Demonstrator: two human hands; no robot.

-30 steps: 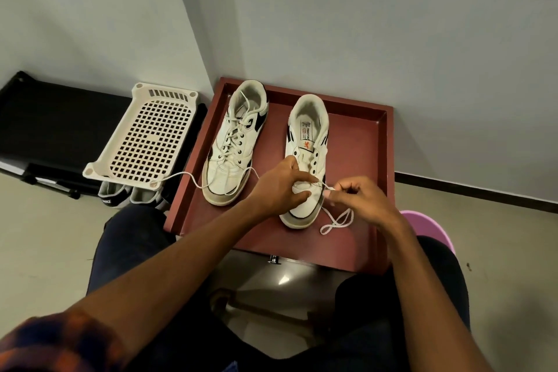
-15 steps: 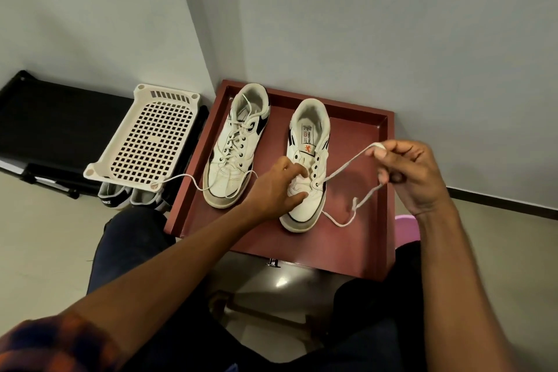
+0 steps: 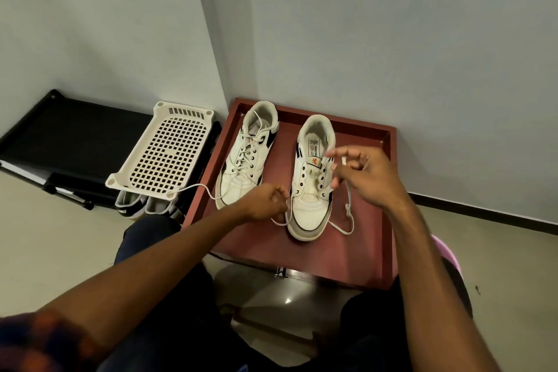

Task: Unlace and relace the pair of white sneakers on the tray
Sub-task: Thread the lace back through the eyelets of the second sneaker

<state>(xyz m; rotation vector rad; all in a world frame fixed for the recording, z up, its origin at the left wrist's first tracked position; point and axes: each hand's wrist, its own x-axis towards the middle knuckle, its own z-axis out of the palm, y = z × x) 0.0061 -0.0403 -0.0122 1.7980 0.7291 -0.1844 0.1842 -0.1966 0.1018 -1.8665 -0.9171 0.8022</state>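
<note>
Two white sneakers stand side by side on a dark red tray (image 3: 374, 254), toes toward me. The left sneaker (image 3: 247, 160) is laced, with one loose lace end trailing left over the tray's edge. On the right sneaker (image 3: 311, 196) most eyelets are bare, and the white lace (image 3: 348, 211) passes only through the lowest ones. My left hand (image 3: 267, 201) is just left of this sneaker's toe and pinches the lace's left end. Above the right-side eyelets, my right hand (image 3: 365, 175) holds the other part of the lace, which hangs down to the tray.
A white perforated plastic basket (image 3: 166, 157) lies upside down left of the tray, over another pair of shoes (image 3: 133, 208). A black rack (image 3: 60, 136) stands further left. The wall is close behind the tray. A pink stool edge (image 3: 450, 254) shows by my right arm.
My right hand has come back from the right, with the lace, to above the right sneaker's eyelets. My left hand has left the toe and now pinches the lace end beside it.
</note>
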